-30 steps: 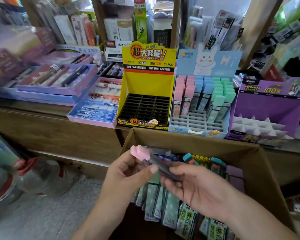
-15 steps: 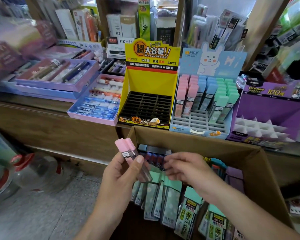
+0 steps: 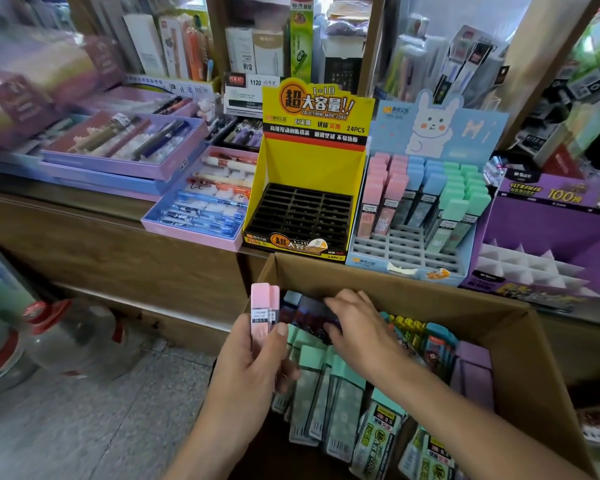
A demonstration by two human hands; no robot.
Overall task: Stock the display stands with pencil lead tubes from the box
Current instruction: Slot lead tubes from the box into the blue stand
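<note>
So the two pink lead tubes (image 3: 264, 313) are standing upright, caps on top, pinched in the left hand (image 3: 253, 368) just over the box's (image 3: 413, 289) far left corner. The right hand (image 3: 357, 327) is down in that corner, fingers bent over some dark tubes (image 3: 312, 308). Can't tell if it's actually got one. The bunny stand (image 3: 440, 133) at the table's (image 3: 101, 216) front edge lies ahead and to the right, so I'd guess the pinks go forward-right, past the right hand.

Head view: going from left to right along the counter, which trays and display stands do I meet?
purple pen tray → pink pen box → yellow stand, its slots empty → blue rabbit stand, partly filled with tubes → purple stand
</note>
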